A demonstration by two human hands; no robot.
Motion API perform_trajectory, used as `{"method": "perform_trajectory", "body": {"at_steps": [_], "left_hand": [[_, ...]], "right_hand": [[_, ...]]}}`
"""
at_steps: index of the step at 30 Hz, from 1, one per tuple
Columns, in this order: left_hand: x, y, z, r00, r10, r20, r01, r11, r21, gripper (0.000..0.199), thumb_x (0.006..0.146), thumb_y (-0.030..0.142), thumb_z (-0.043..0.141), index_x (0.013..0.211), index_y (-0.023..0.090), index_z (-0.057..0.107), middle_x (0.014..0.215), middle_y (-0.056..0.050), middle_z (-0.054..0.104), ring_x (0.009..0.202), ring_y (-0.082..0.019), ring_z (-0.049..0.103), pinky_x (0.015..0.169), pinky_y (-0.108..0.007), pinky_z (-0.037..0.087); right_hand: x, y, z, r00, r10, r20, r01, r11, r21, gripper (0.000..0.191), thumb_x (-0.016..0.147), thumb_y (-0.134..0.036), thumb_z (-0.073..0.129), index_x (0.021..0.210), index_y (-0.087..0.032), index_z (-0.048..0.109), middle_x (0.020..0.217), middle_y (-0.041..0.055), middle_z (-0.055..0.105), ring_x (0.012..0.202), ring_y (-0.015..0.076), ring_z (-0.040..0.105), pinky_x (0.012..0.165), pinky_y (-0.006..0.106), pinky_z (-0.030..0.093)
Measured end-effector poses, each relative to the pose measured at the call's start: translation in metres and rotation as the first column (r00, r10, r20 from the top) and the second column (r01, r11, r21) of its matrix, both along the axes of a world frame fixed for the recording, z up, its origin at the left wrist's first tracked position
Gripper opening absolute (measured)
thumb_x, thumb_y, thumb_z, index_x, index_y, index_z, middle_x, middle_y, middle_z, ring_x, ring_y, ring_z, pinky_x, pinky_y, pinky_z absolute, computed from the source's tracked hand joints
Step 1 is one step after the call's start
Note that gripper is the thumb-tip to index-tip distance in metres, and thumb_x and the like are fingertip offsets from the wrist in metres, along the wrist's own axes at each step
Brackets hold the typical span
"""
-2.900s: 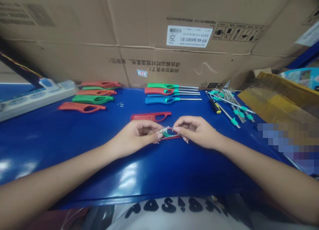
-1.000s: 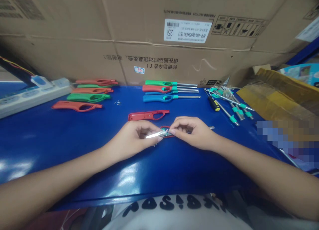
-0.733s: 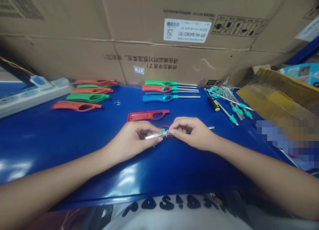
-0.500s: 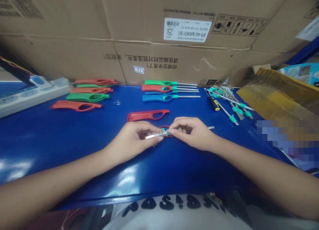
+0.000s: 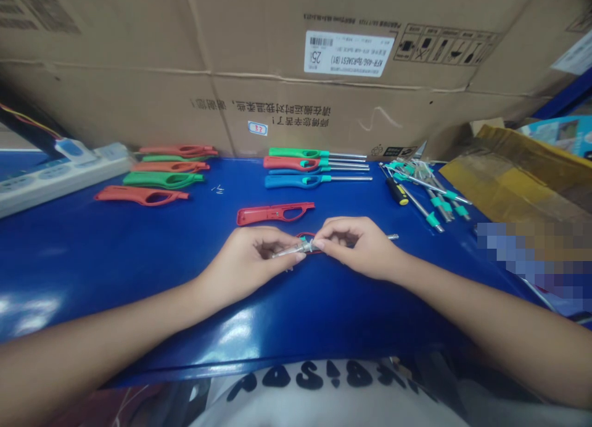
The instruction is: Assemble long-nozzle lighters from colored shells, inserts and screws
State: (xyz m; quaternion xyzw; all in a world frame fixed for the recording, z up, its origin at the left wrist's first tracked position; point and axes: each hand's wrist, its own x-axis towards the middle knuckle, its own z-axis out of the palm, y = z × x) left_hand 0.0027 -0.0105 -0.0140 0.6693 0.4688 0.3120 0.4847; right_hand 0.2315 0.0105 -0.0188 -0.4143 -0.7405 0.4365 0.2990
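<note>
My left hand (image 5: pixel 247 257) is closed, thumb and fingers pinching a narrow clear-and-silvery lighter insert (image 5: pixel 287 250). At the insert's right end the fingertips of my right hand (image 5: pixel 358 242) are closed on a partly hidden lighter assembly. A red curved edge and a bit of green show between the hands, and a metal tube tip (image 5: pixel 393 236) sticks out beyond my right hand. Much of the assembly lies behind my fingers. Just behind my hands, a red lighter casing half (image 5: pixel 252 215) rests with its hollow inside showing.
Left stand several red and green casing pieces (image 5: pixel 139 195) and a white power strip (image 5: pixel 106 161). Lighters with metal tubes (image 5: pixel 296 181) lie at the back. Tubes with green parts (image 5: pixel 435 202) and a screwdriver (image 5: pixel 398 194) are right. A cardboard wall (image 5: pixel 259 94) closes the back.
The clear-and-silvery insert has turned slightly in my left fingers and looks narrower, with less shine. Both hands stay almost in place.
</note>
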Motion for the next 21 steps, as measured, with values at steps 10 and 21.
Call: {"method": "perform_trajectory", "body": {"at_steps": [10,21], "left_hand": [[0.0025,-0.0004,-0.0042,0.995,0.017,0.098,-0.014,0.999,-0.030,0.023,0.081,0.033,0.078,0.097,0.015,0.080,0.090,-0.005,0.081,0.071,-0.016,0.074,0.070,-0.024,0.061],[-0.0001,0.0008,-0.0048,0.995,0.014,0.096,-0.019,0.999,0.046,0.021,0.085,0.033,0.077,0.101,0.019,0.079,0.093,-0.003,0.080,0.074,-0.013,0.073,0.070,-0.021,0.061]], "right_hand": [[-0.0013,-0.0015,-0.0007,1.000,0.008,-0.021,-0.008,1.000,0.000,0.021,0.087,-0.034,0.066,0.081,-0.014,0.072,0.068,-0.0002,0.058,0.054,0.0071,0.044,0.049,0.021,0.034],[-0.0005,0.0016,0.0020,0.991,0.006,-0.137,-0.022,0.993,-0.115,0.022,0.087,-0.037,0.067,0.082,-0.016,0.068,0.061,-0.0028,0.057,0.050,0.0081,0.049,0.049,0.023,0.039]]}}
